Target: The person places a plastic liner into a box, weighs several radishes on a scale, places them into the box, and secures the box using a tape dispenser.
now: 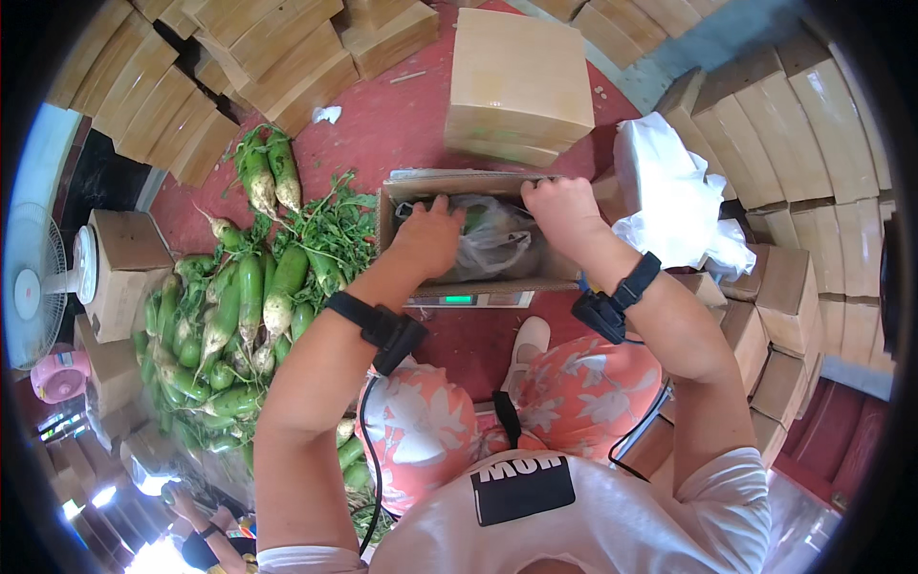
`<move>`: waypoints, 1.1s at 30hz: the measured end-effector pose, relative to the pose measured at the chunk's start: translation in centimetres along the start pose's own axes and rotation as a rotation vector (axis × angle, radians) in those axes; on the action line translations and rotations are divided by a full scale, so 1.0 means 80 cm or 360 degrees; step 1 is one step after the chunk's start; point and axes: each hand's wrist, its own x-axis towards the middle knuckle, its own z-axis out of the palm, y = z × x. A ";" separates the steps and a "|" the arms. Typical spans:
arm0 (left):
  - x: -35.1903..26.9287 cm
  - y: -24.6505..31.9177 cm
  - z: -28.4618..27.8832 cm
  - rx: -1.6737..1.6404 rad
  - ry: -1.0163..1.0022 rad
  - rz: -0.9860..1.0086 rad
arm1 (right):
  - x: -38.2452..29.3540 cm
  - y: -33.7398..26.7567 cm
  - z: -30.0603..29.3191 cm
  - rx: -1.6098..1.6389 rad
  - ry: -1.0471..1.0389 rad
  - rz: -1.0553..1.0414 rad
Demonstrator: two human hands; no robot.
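An open cardboard box (480,289) rests on a digital scale (495,299) with a lit green display, in front of my knees. Inside it lies a clear plastic bag (495,247) with something green showing through. My left hand (429,237) reaches into the box's left side, its fingers down on the bag; whether they pinch the plastic is hidden. At the far right rim, my right hand (563,208) is curled over the cardboard wall beside the bag's edge. Each wrist wears a black strapped device.
Green radishes (251,294) with leaves are heaped on the red floor at left. A closed carton (520,79) stands beyond the box. White plastic bags (667,201) sit at right. Stacked cartons (810,122) line the sides. A fan (32,287) and another person's arm (201,527) appear at left.
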 end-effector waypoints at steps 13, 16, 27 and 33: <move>-0.126 -0.059 -0.065 -0.1158 0.0915 -0.0507 | -0.137 0.099 0.006 0.0910 0.0001 0.0603; -0.144 -0.074 -0.024 -0.1126 0.0653 -0.0742 | -0.124 0.077 0.018 0.1312 0.0067 0.0531; -0.094 -0.042 -0.042 -0.0040 0.0385 -0.0629 | -0.085 0.031 0.040 0.1231 -0.0093 0.0753; -0.019 -0.053 -0.088 0.0179 0.0285 -0.0613 | -0.140 -0.035 0.026 0.2029 -0.0110 0.1020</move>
